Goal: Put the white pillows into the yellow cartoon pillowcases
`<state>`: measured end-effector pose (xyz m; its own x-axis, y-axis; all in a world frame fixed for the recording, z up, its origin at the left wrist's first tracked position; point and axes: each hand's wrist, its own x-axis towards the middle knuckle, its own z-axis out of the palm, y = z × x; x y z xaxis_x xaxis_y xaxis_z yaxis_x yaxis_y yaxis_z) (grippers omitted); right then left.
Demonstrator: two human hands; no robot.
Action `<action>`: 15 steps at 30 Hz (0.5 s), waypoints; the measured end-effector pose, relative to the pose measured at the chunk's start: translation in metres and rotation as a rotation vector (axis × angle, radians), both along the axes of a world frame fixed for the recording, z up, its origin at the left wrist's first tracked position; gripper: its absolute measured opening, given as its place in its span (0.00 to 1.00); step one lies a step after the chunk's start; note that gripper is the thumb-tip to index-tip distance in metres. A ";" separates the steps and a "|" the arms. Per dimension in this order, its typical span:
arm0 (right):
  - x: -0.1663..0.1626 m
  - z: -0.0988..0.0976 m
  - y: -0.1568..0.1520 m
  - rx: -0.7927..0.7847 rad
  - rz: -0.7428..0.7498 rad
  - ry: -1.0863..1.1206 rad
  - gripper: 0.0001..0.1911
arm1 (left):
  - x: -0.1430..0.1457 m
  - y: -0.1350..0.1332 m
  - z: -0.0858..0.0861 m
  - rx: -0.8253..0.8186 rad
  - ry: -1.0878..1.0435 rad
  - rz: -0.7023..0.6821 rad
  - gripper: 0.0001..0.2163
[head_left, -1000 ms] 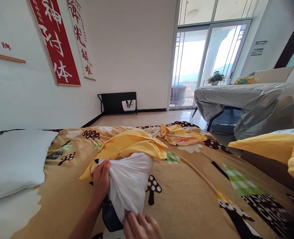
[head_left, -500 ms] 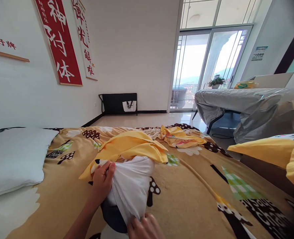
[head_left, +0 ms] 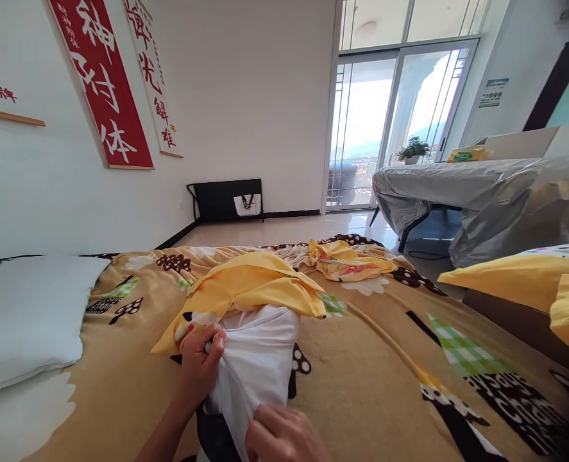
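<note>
A white pillow (head_left: 260, 350) lies in front of me, its far end tucked under a yellow pillowcase (head_left: 250, 282) with a printed patch at its left corner. My left hand (head_left: 202, 359) is closed on the pillow's left edge, right beside the pillowcase; whether it also pinches the yellow cloth I cannot tell. Close to the bottom of the view, my right hand (head_left: 284, 433) is closed on the near end of the white fabric, which is drawn into taut folds between both hands. Dark cloth (head_left: 214, 436) shows beneath the near end.
The patterned tan blanket (head_left: 361, 372) spreads under everything. Another white pillow (head_left: 29, 314) lies at left. A crumpled yellow cloth (head_left: 349, 260) rests near the far edge, and a yellow pillow (head_left: 510, 279) is at right. Beyond stands a plastic-covered table (head_left: 476, 186).
My right hand has moved slightly up and away from me along the white fabric. My left hand keeps its hold, slightly lower in view. The view has shifted a little.
</note>
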<state>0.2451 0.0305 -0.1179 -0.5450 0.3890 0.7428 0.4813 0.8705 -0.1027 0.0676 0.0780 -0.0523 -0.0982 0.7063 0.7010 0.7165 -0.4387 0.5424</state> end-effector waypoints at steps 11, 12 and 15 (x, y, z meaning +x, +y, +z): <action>0.036 0.019 0.061 -0.448 -0.091 0.029 0.18 | 0.031 -0.018 -0.018 0.121 0.287 -0.307 0.12; 0.038 0.019 0.063 -0.475 -0.062 0.037 0.16 | 0.034 -0.020 -0.019 0.136 0.315 -0.324 0.12; 0.049 0.022 0.070 -0.447 -0.062 0.095 0.17 | 0.037 -0.024 -0.018 0.154 0.356 -0.377 0.12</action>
<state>0.2943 0.1005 -0.0957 -0.4481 0.7126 0.5398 0.5016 0.7003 -0.5079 0.1048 0.0544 -0.0708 0.4044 0.5333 0.7430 0.6218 -0.7561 0.2043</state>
